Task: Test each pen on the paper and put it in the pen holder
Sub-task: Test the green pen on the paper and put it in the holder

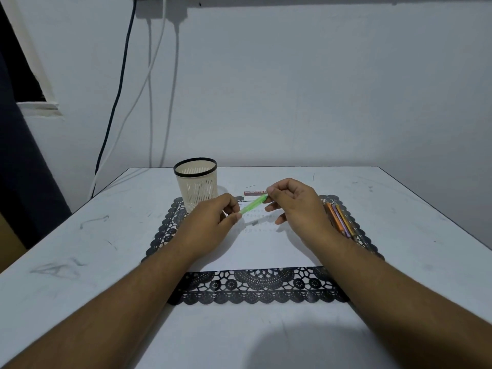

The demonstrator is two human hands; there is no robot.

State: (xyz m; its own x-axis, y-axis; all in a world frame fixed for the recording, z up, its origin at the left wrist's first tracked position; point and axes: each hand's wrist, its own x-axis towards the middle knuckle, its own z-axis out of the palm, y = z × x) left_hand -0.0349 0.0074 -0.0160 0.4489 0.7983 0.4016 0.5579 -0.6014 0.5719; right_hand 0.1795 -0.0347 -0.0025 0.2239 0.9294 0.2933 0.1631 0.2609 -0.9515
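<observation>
A green pen (253, 205) is held in the air between both hands, a little above the white paper (255, 251). My left hand (213, 222) pinches its lower left end. My right hand (295, 206) pinches its upper right end. The paper lies on a black lace mat (261, 286) and carries several faint rows of marks. A cream pen holder (198, 182) with a black rim stands upright at the mat's far left corner; I see no pens inside it. Several orange and purple pens (342, 219) lie on the mat's right side, just right of my right wrist.
A small red and white box (253, 194) lies beyond the paper, partly behind the green pen. The white table (106, 262) ends at a wall, where cables (149, 102) hang at the left. The table's right edge runs diagonally at the far right.
</observation>
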